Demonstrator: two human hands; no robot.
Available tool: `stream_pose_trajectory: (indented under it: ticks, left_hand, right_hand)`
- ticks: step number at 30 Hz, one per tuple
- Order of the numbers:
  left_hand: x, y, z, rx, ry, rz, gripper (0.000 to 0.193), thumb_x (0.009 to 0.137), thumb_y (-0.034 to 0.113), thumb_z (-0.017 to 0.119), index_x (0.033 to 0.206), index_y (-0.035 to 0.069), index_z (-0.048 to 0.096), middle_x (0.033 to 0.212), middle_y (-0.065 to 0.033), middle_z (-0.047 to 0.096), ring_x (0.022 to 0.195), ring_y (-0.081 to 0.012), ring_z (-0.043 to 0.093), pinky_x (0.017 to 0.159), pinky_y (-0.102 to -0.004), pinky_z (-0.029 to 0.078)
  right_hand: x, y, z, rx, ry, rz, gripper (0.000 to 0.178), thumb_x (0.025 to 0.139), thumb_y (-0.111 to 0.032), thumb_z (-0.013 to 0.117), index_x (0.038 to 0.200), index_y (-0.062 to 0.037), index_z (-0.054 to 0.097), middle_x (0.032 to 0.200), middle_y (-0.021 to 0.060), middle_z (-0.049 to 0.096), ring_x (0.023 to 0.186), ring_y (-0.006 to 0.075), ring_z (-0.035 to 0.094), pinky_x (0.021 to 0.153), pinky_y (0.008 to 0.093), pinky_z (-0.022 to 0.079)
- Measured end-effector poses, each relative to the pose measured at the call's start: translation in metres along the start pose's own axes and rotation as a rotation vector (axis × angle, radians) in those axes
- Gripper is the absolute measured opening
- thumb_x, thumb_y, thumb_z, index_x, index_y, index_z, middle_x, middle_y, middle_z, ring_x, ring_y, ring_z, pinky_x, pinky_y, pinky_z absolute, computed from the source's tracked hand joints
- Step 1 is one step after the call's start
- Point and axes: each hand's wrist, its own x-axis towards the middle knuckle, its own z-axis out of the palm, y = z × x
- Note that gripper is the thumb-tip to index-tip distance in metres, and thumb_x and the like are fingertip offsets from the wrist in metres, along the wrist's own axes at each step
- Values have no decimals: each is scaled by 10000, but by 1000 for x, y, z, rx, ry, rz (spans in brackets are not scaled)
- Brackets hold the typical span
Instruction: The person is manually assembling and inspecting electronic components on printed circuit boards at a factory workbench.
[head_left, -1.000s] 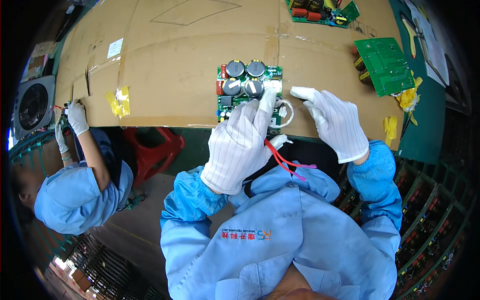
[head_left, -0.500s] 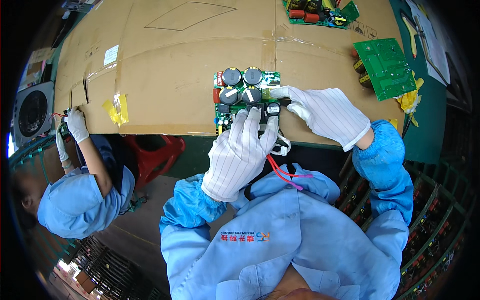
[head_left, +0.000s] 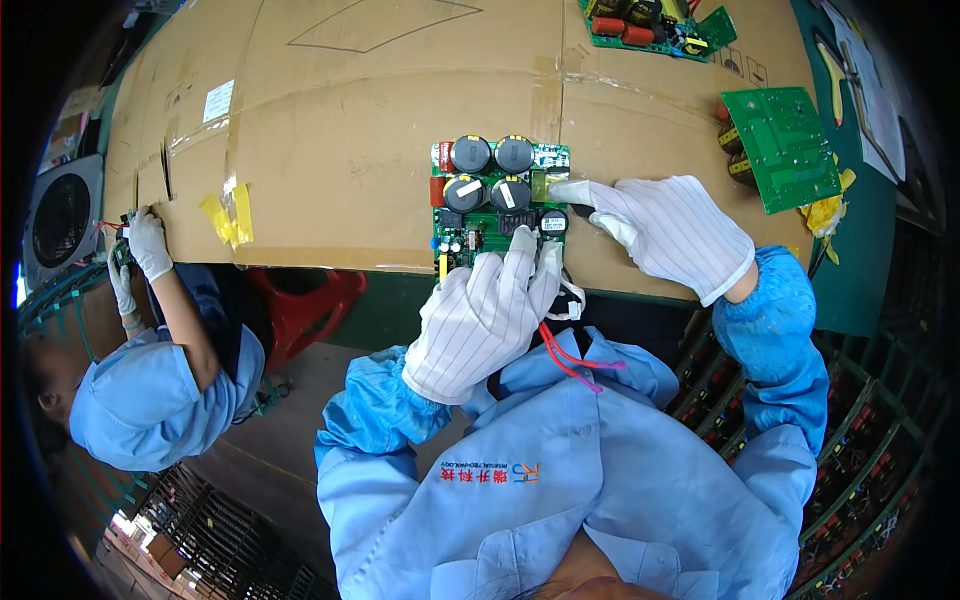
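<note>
A green circuit board point(head_left: 487, 222) lies at the table's front edge. It carries several large black round capacitors point(head_left: 470, 154) and a black block-shaped part point(head_left: 515, 222). My left hand point(head_left: 475, 315), in a white striped glove, reaches over its near side with fingers stretched out, the index tip by the black block. At the right edge, my gloved right hand point(head_left: 665, 230) has its index fingertip beside a yellowish part point(head_left: 540, 187). Something dark point(head_left: 583, 210) shows under its closed fingers, too little to name. Red wires point(head_left: 560, 352) hang from the near side toward me.
An upturned green board point(head_left: 782, 145) rests at the right beside yellow crumpled material point(head_left: 826, 212). Another populated board point(head_left: 655, 28) lies at the far right. Yellow tape point(head_left: 230, 217) sticks to the cardboard point(head_left: 340, 130). A co-worker point(head_left: 165, 375) works at the left, near a red stool point(head_left: 325, 310).
My left fingers have drawn slightly back toward me, uncovering more of the black block. My right hand stays by the board's right edge. The view has shifted a little.
</note>
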Motion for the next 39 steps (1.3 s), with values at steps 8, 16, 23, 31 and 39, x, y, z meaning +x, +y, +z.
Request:
stream_pose_trajectory:
  ticks: [8,16,23,31,39]
  left_hand:
    - [0,1,1,8,2,3,316,857,218,725,1171,241,748,1151,9,668,683,-117,560,503,-278,437]
    - [2,2,1,32,6,29,314,850,211,725,1163,226,747,1139,11,679,690,-109,569,522,-278,438]
    - [0,2,3,-2,0,47,356,835,232,738,1190,206,737,1147,-5,667,702,-118,580,533,-288,444]
    - [1,2,3,-11,17,73,382,845,211,724,1223,165,722,1132,-22,666,697,-128,580,523,-281,439]
    - [-7,-16,-6,70,-29,285,461,892,185,676,1337,67,650,854,15,582,685,-104,563,547,-264,452]
  right_hand:
    - [2,-2,-2,-2,-110,58,412,1034,-353,503,1441,-301,541,874,84,696,811,312,696,625,451,496]
    - [-1,2,11,-85,51,-22,469,944,-218,599,1406,-296,578,792,67,619,663,305,639,532,455,440]
    - [-2,-1,29,-227,290,-95,546,850,-151,652,1377,-291,626,722,24,500,571,203,551,492,371,387]
    - [-2,-24,-19,-42,526,-7,455,823,-59,668,1264,-161,713,801,43,639,612,227,601,550,358,454]
    - [-136,-16,-19,-121,835,542,304,996,-8,607,1275,-82,699,1142,124,749,984,252,745,845,332,586]
